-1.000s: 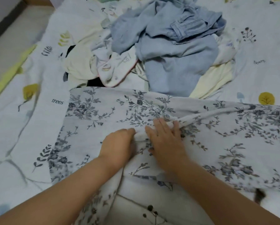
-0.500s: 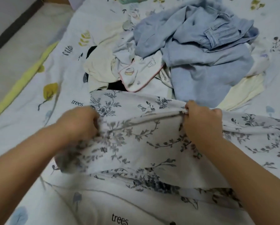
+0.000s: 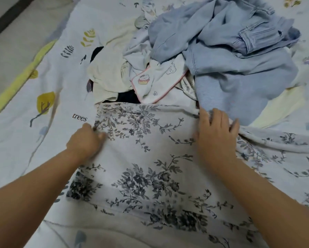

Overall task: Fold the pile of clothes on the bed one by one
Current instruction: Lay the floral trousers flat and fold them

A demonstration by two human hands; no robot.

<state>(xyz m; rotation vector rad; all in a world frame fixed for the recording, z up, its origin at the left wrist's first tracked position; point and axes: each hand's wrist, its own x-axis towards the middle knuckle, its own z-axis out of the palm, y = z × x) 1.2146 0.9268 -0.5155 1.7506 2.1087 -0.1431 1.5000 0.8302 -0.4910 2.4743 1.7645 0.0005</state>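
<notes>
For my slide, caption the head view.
Both hands, left and right, lie on a floral cloth in front of the clothes pile on the bed.

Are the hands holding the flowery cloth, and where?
The left hand pinches the flowery cloth at its left edge, near the far corner. The right hand lies on its far edge with fingers spread; a real grip cannot be told.

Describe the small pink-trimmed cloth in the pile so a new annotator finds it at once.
Start at the pile of clothes heaped on the far side of the bed sheet, beyond the floral garment under both hands. At the pile's near edge, between a cream garment and the light blue clothes, lies the small white cloth. Only it has a pink border and cartoon cupcake and bear prints.
</notes>
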